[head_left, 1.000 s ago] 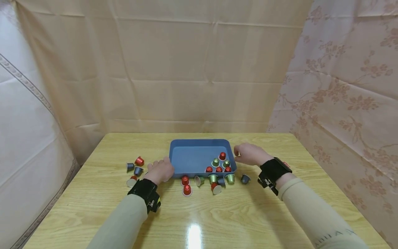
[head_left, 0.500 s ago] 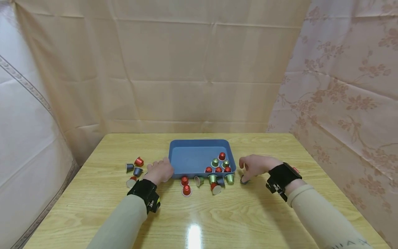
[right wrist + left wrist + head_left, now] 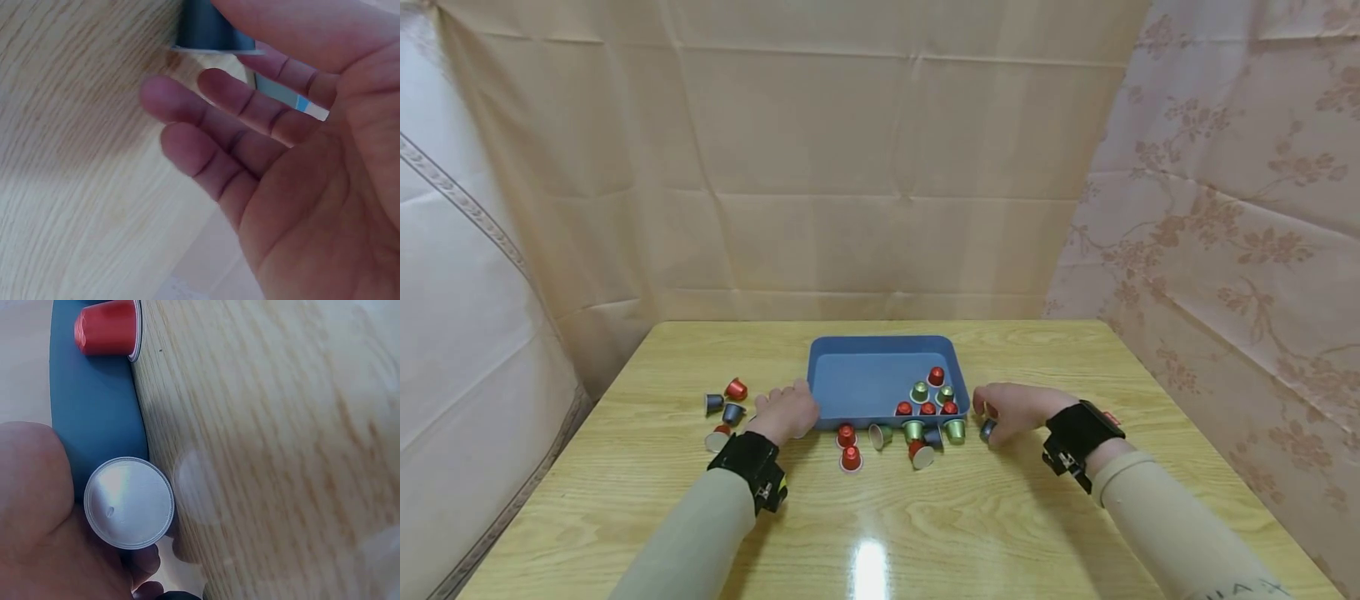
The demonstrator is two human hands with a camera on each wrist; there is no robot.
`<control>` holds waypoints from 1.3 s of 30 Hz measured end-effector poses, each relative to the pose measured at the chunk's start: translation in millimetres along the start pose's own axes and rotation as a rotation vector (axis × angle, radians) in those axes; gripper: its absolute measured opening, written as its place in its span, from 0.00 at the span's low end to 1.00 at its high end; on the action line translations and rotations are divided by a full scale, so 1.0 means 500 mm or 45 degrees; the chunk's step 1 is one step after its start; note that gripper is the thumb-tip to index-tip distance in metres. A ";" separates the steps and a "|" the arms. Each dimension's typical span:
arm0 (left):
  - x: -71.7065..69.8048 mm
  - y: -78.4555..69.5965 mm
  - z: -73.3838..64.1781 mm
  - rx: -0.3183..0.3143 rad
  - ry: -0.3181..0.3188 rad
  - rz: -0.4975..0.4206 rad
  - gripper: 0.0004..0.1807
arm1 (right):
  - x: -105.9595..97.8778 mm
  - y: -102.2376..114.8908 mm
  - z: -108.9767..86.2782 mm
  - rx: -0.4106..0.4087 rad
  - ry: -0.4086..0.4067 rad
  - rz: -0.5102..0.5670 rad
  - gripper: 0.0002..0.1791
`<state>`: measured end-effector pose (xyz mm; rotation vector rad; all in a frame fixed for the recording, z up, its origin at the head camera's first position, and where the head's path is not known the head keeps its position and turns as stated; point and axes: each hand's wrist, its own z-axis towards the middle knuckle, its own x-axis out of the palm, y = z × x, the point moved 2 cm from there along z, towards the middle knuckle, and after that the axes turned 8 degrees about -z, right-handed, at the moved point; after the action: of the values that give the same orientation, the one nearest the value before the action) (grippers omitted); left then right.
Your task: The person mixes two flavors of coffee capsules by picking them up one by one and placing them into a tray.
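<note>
My left hand (image 3: 787,412) is by the near left corner of the blue tray (image 3: 880,342). In the left wrist view, a coffee capsule (image 3: 129,503) with its silvery foil lid toward the camera sits between thumb and curled fingers; its body is hidden. To the right of the tray, my right hand (image 3: 1018,410) pinches a dark blue capsule (image 3: 987,430) low at the table. The right wrist view shows this capsule (image 3: 212,28) rim down against the thumb, the other fingers spread loosely. Red and green capsules (image 3: 920,392) stand inside the tray's near right part.
Along the tray's front edge lie green capsules (image 3: 955,431), a dark blue one (image 3: 933,438) and a tipped red one (image 3: 921,454). Two red capsules (image 3: 852,457) stand left of these. More red and dark blue capsules (image 3: 733,412) lie left of my left hand.
My right hand has come down and toward me from the tray's right rim to the dark blue capsule and now pinches it. The left hand has stayed in place.
</note>
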<state>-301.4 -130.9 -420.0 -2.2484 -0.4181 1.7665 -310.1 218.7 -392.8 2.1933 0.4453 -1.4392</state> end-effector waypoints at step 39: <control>-0.001 0.002 0.001 0.000 0.008 -0.029 0.11 | -0.001 -0.017 0.011 -0.331 -0.408 -0.322 0.04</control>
<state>-301.7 -132.1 -420.3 -2.2397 -0.4408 1.7476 -318.9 222.9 -395.8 1.7121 0.7663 -1.7194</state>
